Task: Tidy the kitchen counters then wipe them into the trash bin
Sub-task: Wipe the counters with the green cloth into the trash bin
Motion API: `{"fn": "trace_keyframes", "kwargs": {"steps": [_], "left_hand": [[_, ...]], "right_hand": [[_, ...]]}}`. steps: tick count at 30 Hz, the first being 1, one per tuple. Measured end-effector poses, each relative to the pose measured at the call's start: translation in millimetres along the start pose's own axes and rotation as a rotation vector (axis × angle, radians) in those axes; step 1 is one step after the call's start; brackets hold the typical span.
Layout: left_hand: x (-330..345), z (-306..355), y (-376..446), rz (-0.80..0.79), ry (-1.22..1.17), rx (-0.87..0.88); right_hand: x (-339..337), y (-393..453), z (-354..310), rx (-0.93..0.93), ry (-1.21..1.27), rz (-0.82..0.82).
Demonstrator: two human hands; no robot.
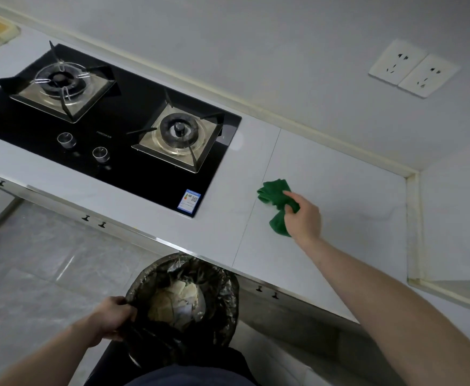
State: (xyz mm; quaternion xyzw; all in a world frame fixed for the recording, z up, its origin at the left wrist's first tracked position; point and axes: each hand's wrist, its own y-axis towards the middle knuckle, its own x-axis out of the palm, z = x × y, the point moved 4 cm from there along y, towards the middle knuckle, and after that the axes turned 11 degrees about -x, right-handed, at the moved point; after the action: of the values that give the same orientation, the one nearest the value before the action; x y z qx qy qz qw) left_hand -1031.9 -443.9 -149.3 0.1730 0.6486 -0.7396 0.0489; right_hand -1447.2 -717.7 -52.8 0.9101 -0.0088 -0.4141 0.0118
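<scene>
A bunched green cloth [277,204] is gripped on the white tabletop [326,190] by the right hand [303,218], best swept toward the lined trash bin [183,302] whose rim is clutched by the left hand [111,316] below the edge

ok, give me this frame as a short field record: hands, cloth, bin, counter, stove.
right hand: right hand grips a bunched green cloth
cloth: on the white counter, right of the hob
left hand: left hand grips the rim of the trash bin
bin: black-lined, paper waste inside, held just below the counter's front edge
stove: two-burner gas hob, black glass, nothing on the burners
wall: double socket above the counter
</scene>
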Motion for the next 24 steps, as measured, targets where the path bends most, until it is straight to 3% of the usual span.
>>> {"fn": "trace_keyframes", "kwargs": {"steps": [4,11,13,17,24], "left_hand": [[-2,0,8,0.01,-0.002,-0.01],[-8,-1,24,0.067,-0.047,-0.037],[-6,2,16,0.061,-0.04,-0.05],[-7,3,2,0.049,-0.044,-0.063],[-5,8,-5,0.03,-0.033,-0.081]], "right_hand": [[-47,21,64,0.176,-0.184,0.092],[-106,32,138,0.489,-0.249,0.204],[-110,40,157,0.566,-0.258,0.156],[-79,51,183,0.696,-0.262,-0.116],[-56,86,185,0.619,-0.359,-0.202]]}}
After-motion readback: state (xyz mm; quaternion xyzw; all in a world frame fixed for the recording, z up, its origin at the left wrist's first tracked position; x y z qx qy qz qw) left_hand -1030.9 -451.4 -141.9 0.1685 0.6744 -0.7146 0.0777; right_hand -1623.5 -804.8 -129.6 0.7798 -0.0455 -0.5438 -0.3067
